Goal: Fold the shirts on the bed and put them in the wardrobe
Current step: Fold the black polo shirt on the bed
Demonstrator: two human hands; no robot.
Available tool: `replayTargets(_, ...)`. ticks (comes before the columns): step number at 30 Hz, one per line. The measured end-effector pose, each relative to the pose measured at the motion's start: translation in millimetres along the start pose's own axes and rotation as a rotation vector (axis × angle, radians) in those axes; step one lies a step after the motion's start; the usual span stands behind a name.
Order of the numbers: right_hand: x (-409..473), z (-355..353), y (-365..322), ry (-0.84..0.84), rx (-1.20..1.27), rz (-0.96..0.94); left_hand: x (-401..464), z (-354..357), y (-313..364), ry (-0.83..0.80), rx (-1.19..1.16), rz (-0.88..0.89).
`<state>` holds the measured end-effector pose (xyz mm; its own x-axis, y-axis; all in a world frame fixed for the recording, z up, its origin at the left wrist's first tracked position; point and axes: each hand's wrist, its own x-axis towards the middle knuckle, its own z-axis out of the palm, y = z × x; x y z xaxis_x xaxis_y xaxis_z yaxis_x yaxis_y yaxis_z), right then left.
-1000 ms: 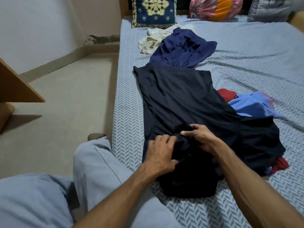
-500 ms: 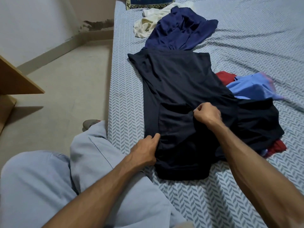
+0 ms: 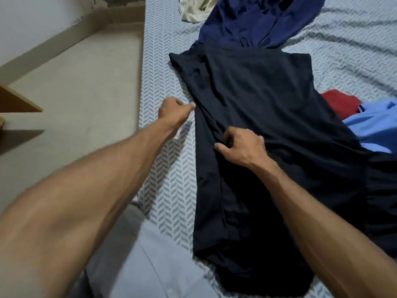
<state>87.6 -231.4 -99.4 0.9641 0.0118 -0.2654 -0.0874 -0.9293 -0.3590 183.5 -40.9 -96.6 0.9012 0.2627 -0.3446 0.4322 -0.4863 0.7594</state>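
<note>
Head view: black shirt [image 3: 257, 117] lies spread, creased lengthwise.

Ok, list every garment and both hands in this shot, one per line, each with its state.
Black cotton shirt: spread out lengthwise on the bed, not yet folded.
Navy blue shirt: crumpled, beyond the black one.
Cream cloth: bunched up at the far edge.
Red garment: crumpled, partly covered.
Light blue garment: crumpled heap on the right.
Left hand: pinches the black shirt's left edge.
Right hand: grips a fold of the black shirt.
</note>
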Motion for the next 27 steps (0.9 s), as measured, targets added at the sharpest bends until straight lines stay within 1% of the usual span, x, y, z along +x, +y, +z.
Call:
replayTargets(3, 4, 5, 4, 0.006, 0.074, 0.031, 68, 6, 28, 0.04, -0.214, -0.113)
replayTargets(6, 5, 3, 7, -0.023, 0.192, 0.028, 122, 14, 56, 0.019, -0.44, -0.175)
replayTargets(8, 2, 0, 5, -0.066, 0.21, -0.001, 141, 13, 73, 0.064, -0.466, -0.218)
replayTargets(9, 1, -2, 4, -0.087, 0.216, -0.01, 149, 9, 80, 0.112, -0.453, -0.222)
replayTargets(11, -1, -6, 4, -0.103, 0.281, 0.002, 157, 3, 91, 0.209, -0.386, -0.16)
replayTargets(13, -4, -13, 7, -0.084, 0.344, 0.026, 157, 1, 104, 0.257, -0.277, -0.049)
replayTargets(15, -8, -21, 12, -0.091, 0.345, 0.056, 151, 4, 122, 0.306, -0.188, 0.074)
replayTargets(16, -11, -25, 16, -0.096, 0.336, 0.072, 148, 11, 131, 0.301, -0.158, 0.14)
replayTargets(19, -19, -37, 30, -0.049, 0.257, 0.115, 135, 46, 163, 0.18, -0.099, 0.295)
replayTargets(20, -21, -37, 37, -0.023, 0.213, 0.132, 132, 61, 169, 0.135, -0.081, 0.325)
replayTargets(22, -23, -27, 51, 0.04, 0.12, 0.154, 134, 96, 172, -0.005, -0.076, 0.331)
replayTargets(23, -24, -18, 59, 0.088, 0.122, 0.134, 139, 112, 167, -0.089, -0.063, 0.307)
replayTargets(25, -27, 1, 72, 0.175, 0.244, 0.07, 147, 131, 147, -0.22, -0.025, 0.247)
replayTargets(27, -25, 13, 83, 0.206, 0.347, 0.045, 154, 136, 137, -0.263, -0.044, 0.219)
